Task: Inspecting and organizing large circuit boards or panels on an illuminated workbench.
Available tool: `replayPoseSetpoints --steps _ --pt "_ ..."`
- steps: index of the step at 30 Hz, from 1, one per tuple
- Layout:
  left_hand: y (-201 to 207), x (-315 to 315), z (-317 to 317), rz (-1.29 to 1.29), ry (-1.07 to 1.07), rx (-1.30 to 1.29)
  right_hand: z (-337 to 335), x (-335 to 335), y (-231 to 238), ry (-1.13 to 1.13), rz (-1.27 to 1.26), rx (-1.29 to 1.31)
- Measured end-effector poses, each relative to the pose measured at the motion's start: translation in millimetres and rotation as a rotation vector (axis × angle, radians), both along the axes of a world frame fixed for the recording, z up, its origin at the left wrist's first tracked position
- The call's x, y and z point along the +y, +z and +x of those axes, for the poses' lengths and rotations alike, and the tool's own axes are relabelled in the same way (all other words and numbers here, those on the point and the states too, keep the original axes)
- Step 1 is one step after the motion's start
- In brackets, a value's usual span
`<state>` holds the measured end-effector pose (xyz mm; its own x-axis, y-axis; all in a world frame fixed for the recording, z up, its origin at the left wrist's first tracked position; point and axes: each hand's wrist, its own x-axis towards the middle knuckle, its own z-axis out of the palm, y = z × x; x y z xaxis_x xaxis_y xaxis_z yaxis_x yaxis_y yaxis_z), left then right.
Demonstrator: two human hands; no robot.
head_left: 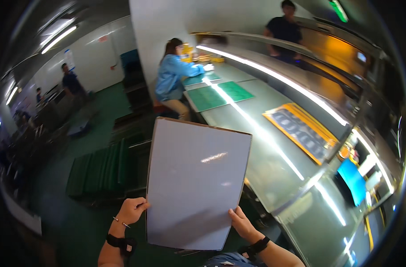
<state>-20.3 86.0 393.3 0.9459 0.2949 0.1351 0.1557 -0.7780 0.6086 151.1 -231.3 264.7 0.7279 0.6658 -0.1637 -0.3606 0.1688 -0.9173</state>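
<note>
The white panel (pixel 196 182) is between the left hand (pixel 132 211) and right hand (pixel 246 224), each pinching a long edge low down, its long axis pointing away from the person, the right hand nearer the table (pixel 267 180).

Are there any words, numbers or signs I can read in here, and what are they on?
None can be read.
Pale board between the left hand and right hand: no writing shows on its front.
Reddish sheet on the far wall: too small.
Pale sheet there: too small.
Green glowing panel, top right: too blurred.
</note>
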Motion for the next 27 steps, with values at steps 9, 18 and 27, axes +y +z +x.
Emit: replayPoseSetpoints --steps 9,18,27 --pt "-128 -69 169 -0.811 0.272 -0.352 -29 -78 43 -0.319 0.000 -0.198" --pt "-29 -275 208 -1.283 -0.366 -0.074 56 -290 186 -0.933 -0.786 -0.805" --pt "-116 -475 124 -1.593 -1.051 0.982 76 -481 190 -0.661 -1.384 -0.704"
